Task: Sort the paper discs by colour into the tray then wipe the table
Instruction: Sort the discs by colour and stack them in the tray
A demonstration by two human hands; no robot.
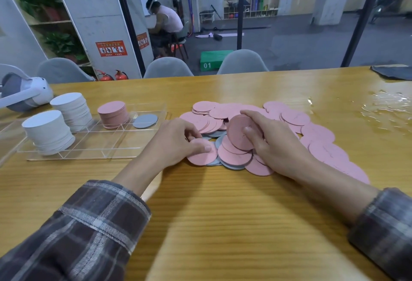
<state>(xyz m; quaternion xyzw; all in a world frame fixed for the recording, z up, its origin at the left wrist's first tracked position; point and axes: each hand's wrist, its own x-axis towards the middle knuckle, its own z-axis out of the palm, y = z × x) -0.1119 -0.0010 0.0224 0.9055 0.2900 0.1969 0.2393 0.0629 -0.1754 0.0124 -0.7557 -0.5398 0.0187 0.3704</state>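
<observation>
A loose pile of pink discs (294,117) with a few grey discs (231,166) beneath lies mid-table. My right hand (270,144) grips a tilted stack of pink discs (239,130) over the pile. My left hand (176,142) pinches one pink disc (201,154) at the pile's left edge. The clear tray (98,144) at the left holds two tall white stacks (48,132) (72,108), a pink stack (113,114) and a single grey disc (145,121).
A white headset (24,95) lies at the far left. Spilled water (388,107) glistens on the table at the right, and a dark cloth (392,72) lies at the far right corner. Grey chairs (168,67) line the far edge.
</observation>
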